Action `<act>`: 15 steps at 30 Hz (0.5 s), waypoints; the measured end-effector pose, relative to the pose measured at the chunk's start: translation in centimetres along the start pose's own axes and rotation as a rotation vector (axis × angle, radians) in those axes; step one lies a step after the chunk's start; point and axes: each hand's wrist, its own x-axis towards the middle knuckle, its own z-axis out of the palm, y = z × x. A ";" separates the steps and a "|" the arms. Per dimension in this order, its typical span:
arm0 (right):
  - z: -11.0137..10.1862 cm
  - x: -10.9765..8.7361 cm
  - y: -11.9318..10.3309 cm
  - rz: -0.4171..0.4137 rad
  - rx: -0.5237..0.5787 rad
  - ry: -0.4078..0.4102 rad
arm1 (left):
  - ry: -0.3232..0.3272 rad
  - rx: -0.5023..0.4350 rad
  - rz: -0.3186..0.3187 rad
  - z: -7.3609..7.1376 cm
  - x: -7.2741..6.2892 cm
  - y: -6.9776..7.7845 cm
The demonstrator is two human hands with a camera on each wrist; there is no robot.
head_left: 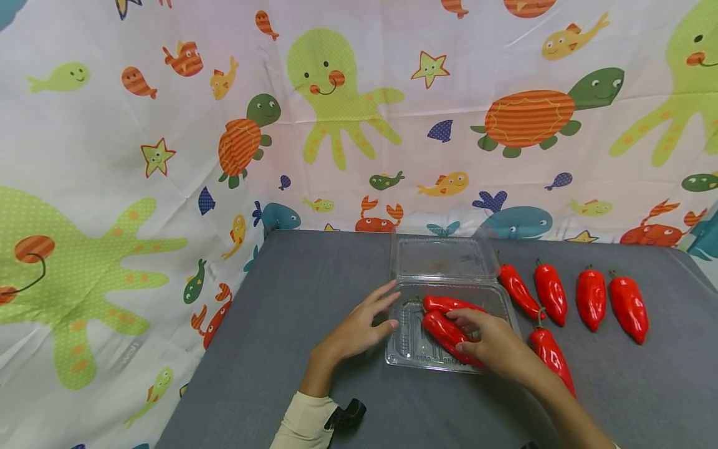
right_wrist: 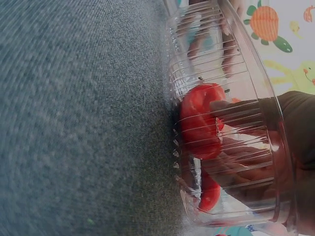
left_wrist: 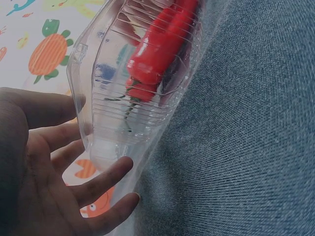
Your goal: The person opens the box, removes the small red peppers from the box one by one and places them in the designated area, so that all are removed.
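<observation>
A clear plastic clamshell container (head_left: 408, 346) lies on the grey table with its lid (head_left: 443, 257) folded back. Inside are two shiny red peppers: a rear one (head_left: 449, 304) and a front one (head_left: 443, 332), side by side, green stems toward the left. My right hand (head_left: 499, 346) reaches in from the right and grips the front pepper (right_wrist: 199, 130) between thumb and fingers, seen through the container wall in the right wrist view. My left hand (head_left: 359, 329) is by the container's left edge, fingers spread and holding nothing; whether it touches the rim (left_wrist: 78, 93) I cannot tell.
Several more red peppers lie right of the container, among them one at the far right (head_left: 628, 305) and one close to my right forearm (head_left: 552, 355). A curtain (head_left: 359, 187) printed with sea animals hangs behind and to the left of the grey table (head_left: 280, 349).
</observation>
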 end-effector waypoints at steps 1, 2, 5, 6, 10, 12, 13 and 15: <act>0.0 0.0 0.0 0.003 -0.003 -0.001 | 0.000 0.001 0.001 0.0 0.0 0.0; 0.0 0.0 0.0 0.005 -0.006 -0.001 | 0.000 0.001 0.002 0.0 0.0 0.0; 0.1 0.0 0.0 -0.001 -0.015 0.001 | 0.002 0.001 0.006 0.0 0.0 -0.1; 0.1 0.0 0.0 -0.007 -0.018 0.004 | 0.002 0.001 0.006 0.0 0.0 -0.1; 0.1 0.0 -0.1 -0.021 -0.021 0.014 | 0.005 0.008 0.011 0.0 0.0 -0.1; 0.2 0.0 -0.1 -0.026 -0.024 0.021 | 0.005 0.010 0.013 0.0 0.0 -0.1; 0.2 0.0 -0.1 -0.027 -0.023 0.027 | 0.004 0.010 0.013 0.0 -0.1 0.0; 0.2 -0.1 -0.1 -0.032 -0.021 0.035 | 0.004 0.010 0.015 0.0 -0.1 0.0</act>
